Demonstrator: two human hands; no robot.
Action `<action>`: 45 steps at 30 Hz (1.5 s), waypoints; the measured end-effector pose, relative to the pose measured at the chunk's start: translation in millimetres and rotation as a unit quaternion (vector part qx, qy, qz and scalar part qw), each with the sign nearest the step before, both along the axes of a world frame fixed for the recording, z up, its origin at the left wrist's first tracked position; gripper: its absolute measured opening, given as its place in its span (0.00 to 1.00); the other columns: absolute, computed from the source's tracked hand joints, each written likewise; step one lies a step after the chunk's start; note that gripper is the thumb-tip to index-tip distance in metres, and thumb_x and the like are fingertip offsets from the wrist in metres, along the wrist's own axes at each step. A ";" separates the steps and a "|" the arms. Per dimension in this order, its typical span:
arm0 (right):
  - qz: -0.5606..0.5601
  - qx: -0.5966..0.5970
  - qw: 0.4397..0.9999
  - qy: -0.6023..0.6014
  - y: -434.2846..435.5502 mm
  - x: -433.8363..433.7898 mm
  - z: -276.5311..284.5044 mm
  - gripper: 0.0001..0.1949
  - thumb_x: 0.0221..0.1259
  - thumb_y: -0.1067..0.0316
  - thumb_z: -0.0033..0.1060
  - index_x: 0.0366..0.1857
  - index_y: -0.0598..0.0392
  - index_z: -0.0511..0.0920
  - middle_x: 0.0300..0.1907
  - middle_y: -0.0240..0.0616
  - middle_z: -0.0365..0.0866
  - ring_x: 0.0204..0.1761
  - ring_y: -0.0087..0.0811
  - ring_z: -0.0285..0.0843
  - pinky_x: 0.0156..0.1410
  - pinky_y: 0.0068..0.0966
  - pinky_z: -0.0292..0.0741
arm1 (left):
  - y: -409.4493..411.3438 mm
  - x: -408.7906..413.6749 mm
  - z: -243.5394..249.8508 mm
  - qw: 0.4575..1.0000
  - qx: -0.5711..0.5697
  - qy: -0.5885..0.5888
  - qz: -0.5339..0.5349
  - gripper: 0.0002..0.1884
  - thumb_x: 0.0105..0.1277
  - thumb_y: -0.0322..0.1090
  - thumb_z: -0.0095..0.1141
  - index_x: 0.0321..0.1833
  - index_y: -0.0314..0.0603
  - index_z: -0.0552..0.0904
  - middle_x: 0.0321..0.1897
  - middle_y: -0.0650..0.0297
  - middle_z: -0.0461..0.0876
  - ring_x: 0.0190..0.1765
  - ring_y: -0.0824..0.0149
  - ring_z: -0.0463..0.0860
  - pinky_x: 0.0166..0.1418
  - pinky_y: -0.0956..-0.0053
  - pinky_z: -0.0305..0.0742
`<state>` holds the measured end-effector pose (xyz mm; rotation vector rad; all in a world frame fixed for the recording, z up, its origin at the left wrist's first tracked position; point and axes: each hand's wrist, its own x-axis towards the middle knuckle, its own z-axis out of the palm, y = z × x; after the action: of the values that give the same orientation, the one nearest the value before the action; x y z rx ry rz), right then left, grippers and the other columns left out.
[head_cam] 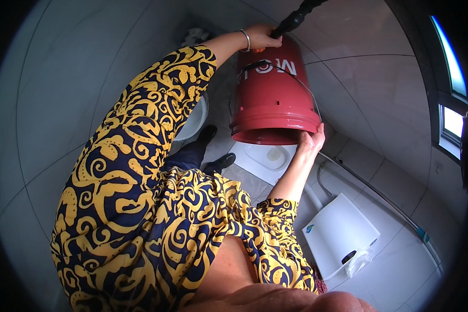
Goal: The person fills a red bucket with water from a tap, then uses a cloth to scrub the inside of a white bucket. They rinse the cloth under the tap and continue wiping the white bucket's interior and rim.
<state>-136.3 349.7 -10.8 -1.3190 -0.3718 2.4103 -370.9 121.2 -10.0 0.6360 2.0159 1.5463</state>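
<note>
A red plastic bucket (pixel 275 91) with white lettering is held tilted, its open mouth towards me and the squat toilet (pixel 267 158) below. My left hand (pixel 262 37), with a silver bangle at the wrist, is at the bucket's base; a bit of something orange shows under its fingers. A black rod-like thing (pixel 294 22) reaches down to this hand, and whether the hand also grips it is unclear. My right hand (pixel 312 138) holds the bucket's rim from below, at the right. The thin wire handle hangs loosely around the bucket's side.
A white cistern (pixel 341 236) with a pipe and a crumpled plastic bag is at the lower right. A metal pipe (pixel 378 193) runs along the tiled wall. A white basin (pixel 195 121) stands behind my left arm, near my black shoes. A window (pixel 450 121) is at the far right.
</note>
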 end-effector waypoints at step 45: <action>-0.059 0.005 0.993 0.099 -58.0 -5.6 -15.7 0.16 0.67 0.62 0.37 0.49 0.63 0.68 0.52 0.46 0.70 0.54 0.42 0.68 0.60 0.43 0.67 | 26.4 49.5 26.4 0.996 0.051 -0.062 0.039 0.10 0.53 0.41 0.55 0.26 0.42 0.75 0.16 0.68 0.73 0.17 0.75 0.71 0.24 0.79 0.66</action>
<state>-141.8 291.7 -26.5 -1.0535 -0.2439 2.4096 -321.3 147.6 16.5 0.4928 1.9002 1.6986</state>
